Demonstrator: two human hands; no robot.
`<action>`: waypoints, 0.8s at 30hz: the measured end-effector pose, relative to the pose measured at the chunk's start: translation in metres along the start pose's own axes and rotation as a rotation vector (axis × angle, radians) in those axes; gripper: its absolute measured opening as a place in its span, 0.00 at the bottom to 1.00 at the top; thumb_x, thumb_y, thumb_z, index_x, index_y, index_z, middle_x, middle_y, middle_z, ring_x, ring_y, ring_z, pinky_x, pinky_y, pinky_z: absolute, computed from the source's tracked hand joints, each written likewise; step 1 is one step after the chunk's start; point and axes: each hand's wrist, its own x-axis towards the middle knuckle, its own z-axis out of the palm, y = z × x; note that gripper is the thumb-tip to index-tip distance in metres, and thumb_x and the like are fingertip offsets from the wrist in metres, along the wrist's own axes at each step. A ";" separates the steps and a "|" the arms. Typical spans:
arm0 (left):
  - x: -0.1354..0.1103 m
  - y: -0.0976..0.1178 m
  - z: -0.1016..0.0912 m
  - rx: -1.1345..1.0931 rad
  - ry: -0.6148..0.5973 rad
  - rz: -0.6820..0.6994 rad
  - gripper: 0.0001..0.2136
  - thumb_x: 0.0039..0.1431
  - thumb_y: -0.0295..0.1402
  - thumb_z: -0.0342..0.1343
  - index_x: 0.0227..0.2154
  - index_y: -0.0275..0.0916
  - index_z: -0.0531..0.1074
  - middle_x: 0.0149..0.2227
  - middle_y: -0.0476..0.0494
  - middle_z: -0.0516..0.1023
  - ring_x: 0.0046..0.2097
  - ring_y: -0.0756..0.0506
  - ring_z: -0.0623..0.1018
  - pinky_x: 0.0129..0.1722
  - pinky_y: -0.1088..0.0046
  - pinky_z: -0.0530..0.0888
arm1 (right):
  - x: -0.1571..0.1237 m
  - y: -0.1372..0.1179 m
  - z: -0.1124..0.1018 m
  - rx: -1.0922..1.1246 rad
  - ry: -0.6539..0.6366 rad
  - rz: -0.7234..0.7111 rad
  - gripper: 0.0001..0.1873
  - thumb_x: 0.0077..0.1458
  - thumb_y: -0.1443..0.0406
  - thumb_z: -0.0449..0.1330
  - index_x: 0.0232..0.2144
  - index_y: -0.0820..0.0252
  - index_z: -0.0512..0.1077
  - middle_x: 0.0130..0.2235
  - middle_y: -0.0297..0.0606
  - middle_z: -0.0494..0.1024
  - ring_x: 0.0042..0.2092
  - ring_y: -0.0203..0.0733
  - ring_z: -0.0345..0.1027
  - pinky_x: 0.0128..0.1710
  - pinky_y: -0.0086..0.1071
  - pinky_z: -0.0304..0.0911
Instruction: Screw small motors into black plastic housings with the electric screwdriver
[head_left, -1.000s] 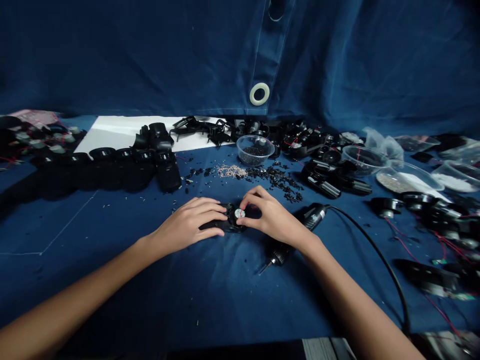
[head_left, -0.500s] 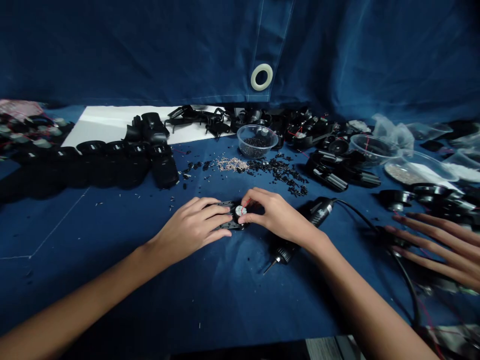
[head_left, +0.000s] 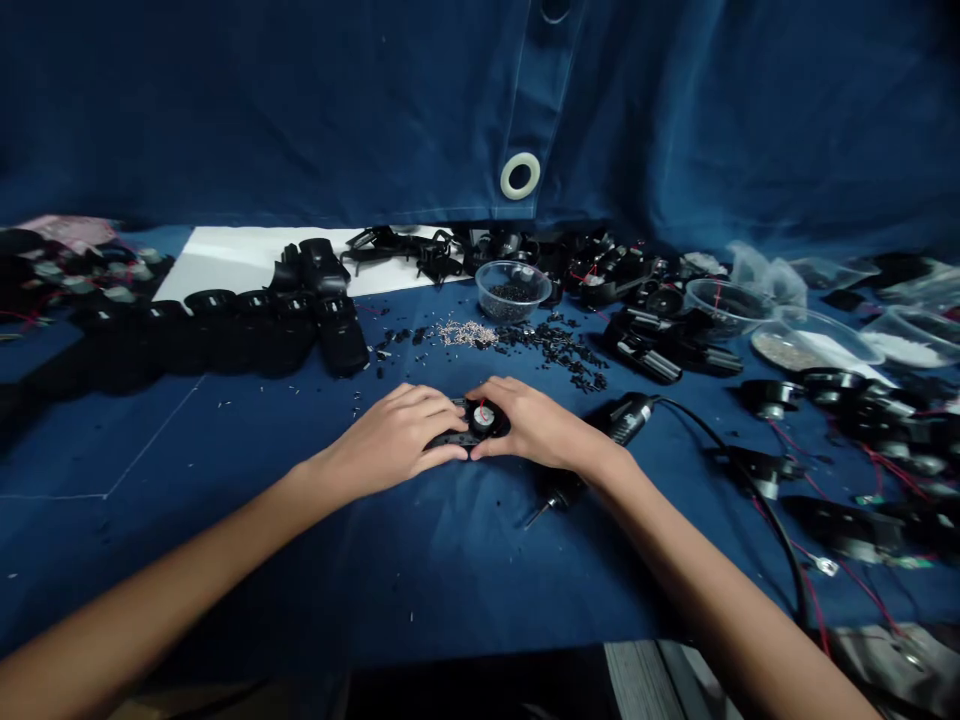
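Observation:
Both hands grip a black plastic housing [head_left: 452, 438] on the blue cloth, with a round silver motor [head_left: 484, 415] and a red wire seated at its right end. My left hand [head_left: 397, 430] wraps round the left part, fingers over the top and thumb at the near edge. Curled about the motor end is my right hand [head_left: 525, 425], its thumb at the near side and its fingers at the far side. The fingers hide much of the housing. Beside my right wrist lies a black electric screwdriver [head_left: 626, 420], its bit pointing toward me.
Beyond the hands lie loose screws [head_left: 466, 333], small black parts [head_left: 559, 345] and a clear bowl [head_left: 514, 290] of dark bits. Black housings [head_left: 262, 330] stand in a row at left. Wired motor assemblies [head_left: 847, 525] and a black cable [head_left: 739, 455] occupy the right.
My right hand has shifted from pinching at the motor's top to spanning the housing around it. The other person's hand at the right has left the view. The camera view has shifted slightly.

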 end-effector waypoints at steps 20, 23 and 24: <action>0.022 0.039 -0.013 0.275 0.002 -0.518 0.24 0.61 0.51 0.45 0.31 0.33 0.72 0.27 0.37 0.76 0.29 0.42 0.76 0.25 0.71 0.66 | -0.097 -0.015 -0.016 -0.152 0.327 1.115 0.56 0.49 0.36 0.44 0.62 0.78 0.44 0.23 0.47 0.75 0.26 0.56 0.73 0.33 0.49 0.65; 0.012 0.047 -0.001 0.356 0.006 -0.568 0.24 0.61 0.51 0.45 0.31 0.32 0.72 0.27 0.36 0.76 0.27 0.42 0.77 0.23 0.73 0.65 | -0.094 -0.005 -0.004 0.116 0.326 1.079 0.63 0.48 0.38 0.51 0.63 0.83 0.29 0.17 0.36 0.71 0.19 0.51 0.69 0.30 0.45 0.66; 0.009 0.048 0.000 0.370 0.011 -0.559 0.25 0.61 0.52 0.45 0.32 0.32 0.72 0.27 0.36 0.77 0.27 0.43 0.77 0.23 0.73 0.64 | -0.092 -0.002 -0.001 0.158 0.366 1.055 0.63 0.48 0.40 0.53 0.62 0.83 0.28 0.16 0.35 0.71 0.19 0.51 0.69 0.28 0.44 0.66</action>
